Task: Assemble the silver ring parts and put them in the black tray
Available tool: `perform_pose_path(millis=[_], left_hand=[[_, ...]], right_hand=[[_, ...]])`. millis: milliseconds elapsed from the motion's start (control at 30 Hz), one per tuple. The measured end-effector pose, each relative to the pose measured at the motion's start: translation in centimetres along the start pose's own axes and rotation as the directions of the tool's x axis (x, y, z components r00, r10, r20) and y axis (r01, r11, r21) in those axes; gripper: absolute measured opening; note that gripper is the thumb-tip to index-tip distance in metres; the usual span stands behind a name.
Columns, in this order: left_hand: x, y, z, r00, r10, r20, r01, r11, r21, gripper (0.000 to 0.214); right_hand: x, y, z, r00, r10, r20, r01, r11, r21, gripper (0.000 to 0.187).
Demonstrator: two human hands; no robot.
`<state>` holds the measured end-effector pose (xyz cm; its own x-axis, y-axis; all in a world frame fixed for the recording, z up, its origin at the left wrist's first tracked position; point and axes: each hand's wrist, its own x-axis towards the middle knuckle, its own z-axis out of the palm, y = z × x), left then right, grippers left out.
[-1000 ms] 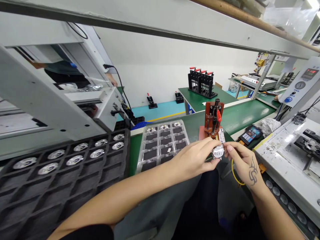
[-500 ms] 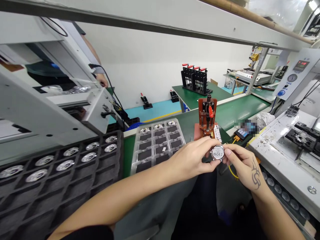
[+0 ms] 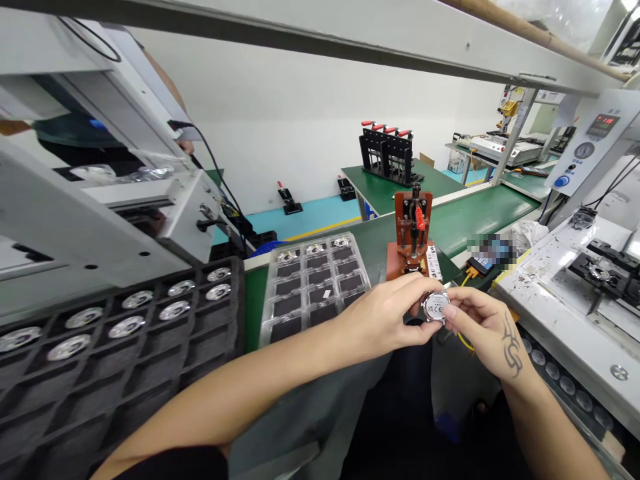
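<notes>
Between both hands I hold a small round silver part (image 3: 436,307) with a white label on its face. My left hand (image 3: 387,317) pinches its left rim between thumb and fingers. My right hand (image 3: 483,327), tattooed on the back, grips the right rim with thumb and fingertips. The part hovers just in front of a reddish-brown clamp fixture (image 3: 413,230) with a red-handled lever.
A clear plastic tray (image 3: 315,277) with dark pockets lies left of the fixture, round parts in its far row. A black foam tray (image 3: 115,347) with several silver discs sits at left. A white machine bench (image 3: 570,300) stands at right, a green conveyor (image 3: 480,213) behind.
The view has drifted slightly. Both hands stay on the round part, my right fingers shifting a little along its rim.
</notes>
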<state>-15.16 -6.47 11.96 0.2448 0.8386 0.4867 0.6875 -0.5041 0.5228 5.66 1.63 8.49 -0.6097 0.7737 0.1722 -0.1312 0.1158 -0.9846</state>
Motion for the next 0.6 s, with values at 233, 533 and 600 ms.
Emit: perform_pose_path(millis=[233, 533, 600], left_hand=[[-1.0, 0.1, -0.3, 1.0, -0.028, 0.003, 0.028, 0.999, -0.03, 0.031], [-2.6, 0.2, -0.6, 0.881, -0.437, 0.185, 0.429, 0.568, -0.702, 0.043], [-3.9, -0.4, 0.1, 0.847, -0.481, 0.225, 0.448, 0.42, -0.789, 0.043]], right_hand=[[-0.3, 0.1, 1.1, 1.0, -0.007, 0.016, 0.007, 1.0, 0.01, 0.014], [-0.1, 0.3, 2.1, 0.998, -0.049, 0.036, 0.054, 0.99, -0.132, 0.018], [-0.4, 0.9, 2.5, 0.996, -0.052, 0.066, 0.064, 0.978, -0.199, 0.022]])
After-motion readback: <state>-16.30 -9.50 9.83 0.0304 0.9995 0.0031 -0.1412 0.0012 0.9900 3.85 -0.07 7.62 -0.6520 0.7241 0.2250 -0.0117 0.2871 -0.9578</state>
